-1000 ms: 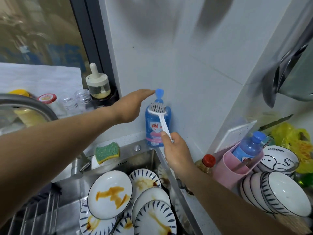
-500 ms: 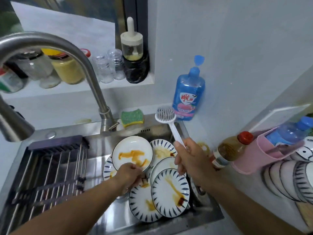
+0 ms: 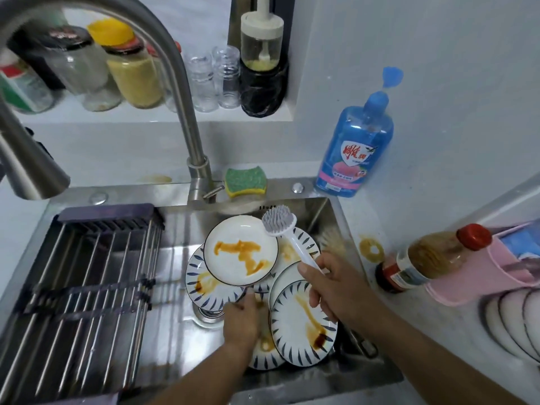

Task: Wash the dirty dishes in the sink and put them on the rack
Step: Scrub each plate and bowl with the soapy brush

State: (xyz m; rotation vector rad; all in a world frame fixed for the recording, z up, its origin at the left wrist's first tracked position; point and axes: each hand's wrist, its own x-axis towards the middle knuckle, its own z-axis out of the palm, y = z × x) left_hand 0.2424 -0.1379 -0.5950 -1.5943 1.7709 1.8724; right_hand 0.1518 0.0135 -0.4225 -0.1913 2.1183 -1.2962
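Head view: the right grip (image 3: 336,287) holds a white brush (image 3: 279,222) by its handle over stained plates (image 3: 239,252) piled in the sink (image 3: 175,334) beside the rack (image 3: 87,273). The left grip (image 3: 242,320) curls among them; whether it holds one, I cannot tell.

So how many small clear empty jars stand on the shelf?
2: one small clear jar right of the steel faucet, the second jar between it and the black-wrapped dispenser. More may be hidden.
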